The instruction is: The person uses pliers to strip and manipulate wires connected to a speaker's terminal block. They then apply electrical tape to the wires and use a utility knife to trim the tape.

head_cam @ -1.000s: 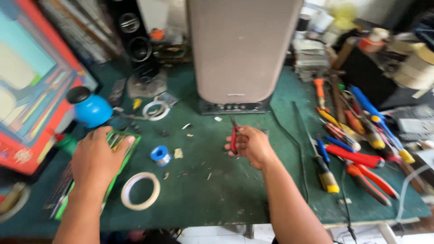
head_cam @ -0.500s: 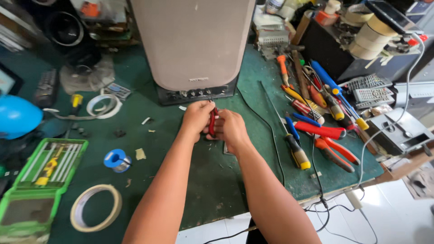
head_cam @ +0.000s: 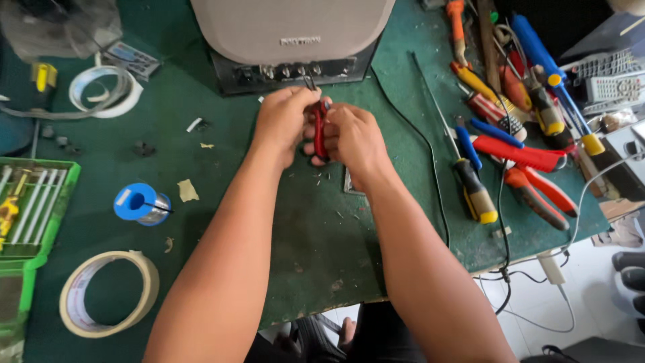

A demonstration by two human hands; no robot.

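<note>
Both my hands meet over the green table (head_cam: 222, 168), just in front of a grey loudspeaker box (head_cam: 292, 30). Between them is a small pair of red-handled pliers (head_cam: 320, 128). My right hand (head_cam: 353, 138) grips the red handles. My left hand (head_cam: 285, 121) closes on the upper part near the dark metal tip, which points toward the row of knobs (head_cam: 295, 69) on the speaker's lower front panel. What the tip holds, if anything, is too small to tell.
Screwdrivers and red-handled pliers (head_cam: 517, 154) lie heaped at the right by the table edge. A black cable (head_cam: 430, 175) runs down the table. At the left lie a blue solder spool (head_cam: 140, 204), a tape roll (head_cam: 107, 296), a green tool tray (head_cam: 30, 208) and a white tape ring (head_cam: 104, 91).
My left hand left the green tray and joined my right hand on the red pliers. The view swung right and closer to the speaker's front.
</note>
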